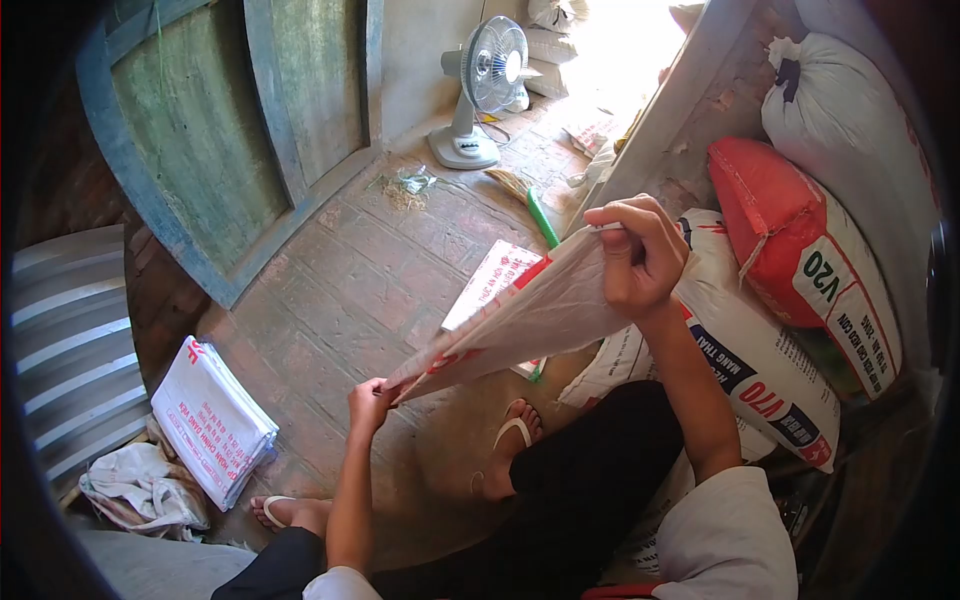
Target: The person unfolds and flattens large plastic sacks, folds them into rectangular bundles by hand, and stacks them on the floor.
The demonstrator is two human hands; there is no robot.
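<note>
A white woven sack with red print is stretched slantwise between my two hands, above the brick floor. My left hand is closed on its lower left end. At the upper right corner, my right hand pinches the sack's edge between thumb and fingers. Partly behind the held sack, another white piece with red lettering shows. A pile of folded white sacks with red print lies on the floor to the left, beside a crumpled whitish sack.
A fan stands near the wall at the back. A green-handled broom lies right of it. Full sacks, one red and white, one white and blue, crowd the right. A green door and corrugated metal are left.
</note>
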